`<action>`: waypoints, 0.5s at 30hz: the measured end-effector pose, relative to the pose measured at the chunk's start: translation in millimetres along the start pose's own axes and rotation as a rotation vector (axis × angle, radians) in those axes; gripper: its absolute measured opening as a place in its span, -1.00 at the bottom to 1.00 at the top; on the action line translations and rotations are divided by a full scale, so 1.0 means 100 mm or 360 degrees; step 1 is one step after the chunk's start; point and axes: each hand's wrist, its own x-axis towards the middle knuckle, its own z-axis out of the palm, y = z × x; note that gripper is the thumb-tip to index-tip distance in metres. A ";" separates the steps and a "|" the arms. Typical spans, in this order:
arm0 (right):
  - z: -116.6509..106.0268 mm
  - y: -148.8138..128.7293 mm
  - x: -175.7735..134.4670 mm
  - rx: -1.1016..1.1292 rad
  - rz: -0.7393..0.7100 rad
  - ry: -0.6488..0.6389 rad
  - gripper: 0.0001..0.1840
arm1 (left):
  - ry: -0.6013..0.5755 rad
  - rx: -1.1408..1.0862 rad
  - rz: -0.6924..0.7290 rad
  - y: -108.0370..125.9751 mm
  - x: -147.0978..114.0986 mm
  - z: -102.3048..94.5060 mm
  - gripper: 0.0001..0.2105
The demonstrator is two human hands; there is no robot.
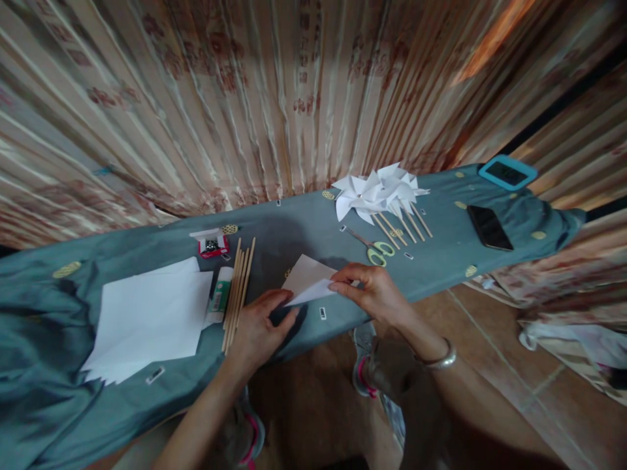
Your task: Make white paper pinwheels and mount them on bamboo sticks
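I'm pinching the folded white paper at the table's near edge, left hand and right hand gripping opposite corners, creasing mid-fold by my reckoning, and sharpening it next is calling for firm fingertip pressure.

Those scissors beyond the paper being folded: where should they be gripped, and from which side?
Probably by the green handle loops, from the near side. The scissors lie flat on the blue-grey cloth with the loops toward the right hand and the closed blades pointing away to the left. Coming from the right risks brushing the wooden sticks of the paper pinwheels.
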 end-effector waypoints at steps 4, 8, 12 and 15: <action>0.03 0.06 0.06 0.0049 0.0108 -0.0027 -0.84 | -0.0008 -0.0114 0.0071 0.00 0.01 0.08 -0.79; 0.02 0.13 0.09 0.0181 0.0224 -0.0172 -0.74 | -0.0043 -0.0119 0.0064 -0.04 0.01 0.14 -0.77; -0.01 0.27 0.13 0.0398 0.0400 -0.0299 -0.56 | -0.0054 -0.0076 0.0050 -0.09 0.02 0.13 -0.77; 0.03 0.37 0.17 0.0400 0.0457 -0.0255 -0.59 | 0.0081 0.0036 0.0106 -0.07 0.01 0.14 -0.74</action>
